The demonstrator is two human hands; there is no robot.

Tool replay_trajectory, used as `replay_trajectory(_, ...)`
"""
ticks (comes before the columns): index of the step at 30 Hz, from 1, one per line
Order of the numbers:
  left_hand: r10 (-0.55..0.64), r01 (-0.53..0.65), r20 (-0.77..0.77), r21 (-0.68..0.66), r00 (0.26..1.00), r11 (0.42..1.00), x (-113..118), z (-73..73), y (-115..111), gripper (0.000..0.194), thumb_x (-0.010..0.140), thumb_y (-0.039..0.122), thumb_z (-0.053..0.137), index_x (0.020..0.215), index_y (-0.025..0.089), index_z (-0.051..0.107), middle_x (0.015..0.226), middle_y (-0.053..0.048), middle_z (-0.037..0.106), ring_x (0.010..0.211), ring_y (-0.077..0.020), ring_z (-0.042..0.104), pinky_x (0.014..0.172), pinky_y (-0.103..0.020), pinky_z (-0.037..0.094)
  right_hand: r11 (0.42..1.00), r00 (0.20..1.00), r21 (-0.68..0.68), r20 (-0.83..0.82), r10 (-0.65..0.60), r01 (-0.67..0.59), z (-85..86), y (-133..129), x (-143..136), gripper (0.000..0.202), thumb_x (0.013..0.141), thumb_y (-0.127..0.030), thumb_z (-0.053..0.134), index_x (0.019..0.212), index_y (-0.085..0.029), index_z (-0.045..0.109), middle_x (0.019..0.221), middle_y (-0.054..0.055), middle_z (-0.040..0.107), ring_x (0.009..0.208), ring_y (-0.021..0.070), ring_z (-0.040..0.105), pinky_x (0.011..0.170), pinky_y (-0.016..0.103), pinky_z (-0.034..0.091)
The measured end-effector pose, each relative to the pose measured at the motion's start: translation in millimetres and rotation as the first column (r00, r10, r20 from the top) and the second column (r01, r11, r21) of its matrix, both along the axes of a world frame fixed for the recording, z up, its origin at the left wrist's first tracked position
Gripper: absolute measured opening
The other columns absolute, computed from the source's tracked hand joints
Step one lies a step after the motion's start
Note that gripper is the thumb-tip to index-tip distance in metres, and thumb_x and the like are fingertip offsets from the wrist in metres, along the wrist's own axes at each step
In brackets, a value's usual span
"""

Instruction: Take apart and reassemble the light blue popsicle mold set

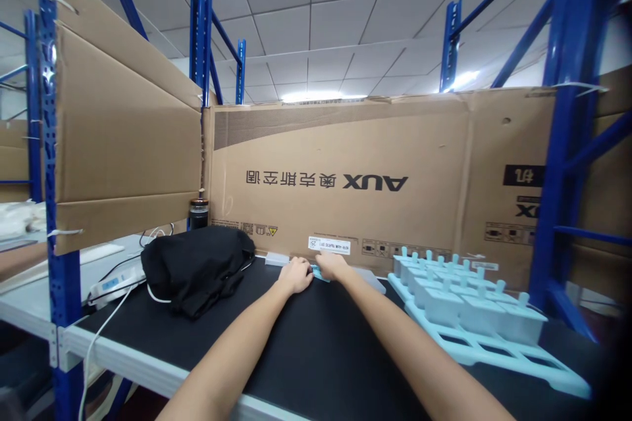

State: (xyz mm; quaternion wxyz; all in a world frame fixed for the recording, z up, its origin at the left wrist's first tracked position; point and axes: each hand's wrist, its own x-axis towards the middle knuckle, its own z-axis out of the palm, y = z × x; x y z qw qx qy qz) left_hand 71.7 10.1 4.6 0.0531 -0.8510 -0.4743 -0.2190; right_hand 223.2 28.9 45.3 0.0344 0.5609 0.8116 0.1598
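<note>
At the far side of the black tabletop, my left hand (296, 275) and my right hand (332, 266) come together. Between them shows a small light-blue piece (320, 273), too small and covered to name its kind. The fingers of both hands are curled in on it. Beside my left hand lies a small white block-like item (277, 259). To the right of my right hand is a translucent, pale flat item (371, 280), partly hidden by my wrist. Farther right stand several frosted popsicle moulds (444, 306) with light-blue stick handles, set in a light-blue rack (523, 360).
A black cloth bag or garment (197, 270) lies on the left, with a dark jar (199, 213) behind it. A white power strip (116, 284) and cables lie left of it. Cardboard walls (306, 145) and blue shelf posts (567, 145) enclose the table (296, 348).
</note>
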Motion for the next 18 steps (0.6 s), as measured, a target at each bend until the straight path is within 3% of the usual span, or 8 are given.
replay_trajectory(7, 0.018, -0.018, 0.005, 0.011, 1.000, 1.000, -0.6, -0.9, -1.4, 0.025, 0.088, 0.037, 0.046, 0.098, 0.021, 0.061, 0.121, -0.007, 0.053, 0.113, -0.0239, 0.048, 0.095, -0.035, 0.043, 1.000, 1.000, 0.011, 0.022, 0.008, -0.008, 1.1, -4.3, 0.1, 0.035, 0.074, -0.018, 0.057, 0.108, -0.013, 0.064, 0.117, 0.018, 0.058, 0.104, 0.0278, 0.060, 0.080, 0.033, 0.049)
replay_trajectory(11, 0.043, -0.044, 0.015, 0.069, 0.999, 0.997, -0.5, 0.9, -5.9, 0.028, 0.087, 0.040, 0.048, 0.105, 0.020, 0.055, 0.114, -0.009, 0.050, 0.109, -0.0242, 0.048, 0.092, -0.036, 0.045, 1.000, 1.000, 0.022, 0.022, 0.015, -0.015, 2.1, -3.9, 0.0, 0.031, 0.078, -0.019, 0.053, 0.106, -0.013, 0.066, 0.115, 0.018, 0.060, 0.102, 0.0279, 0.061, 0.078, 0.034, 0.049)
replay_trajectory(18, -0.039, 0.042, -0.043, 0.068, 0.998, 0.997, -1.0, 2.0, -5.6, 0.025, 0.089, 0.039, 0.046, 0.106, 0.022, 0.056, 0.111, -0.008, 0.050, 0.107, -0.0230, 0.049, 0.092, -0.036, 0.045, 1.000, 1.000, -0.027, 0.000, -0.001, 0.001, 1.8, 5.1, -4.1, 0.029, 0.078, -0.024, 0.057, 0.104, -0.015, 0.067, 0.108, 0.015, 0.065, 0.098, 0.0265, 0.063, 0.076, 0.032, 0.049)
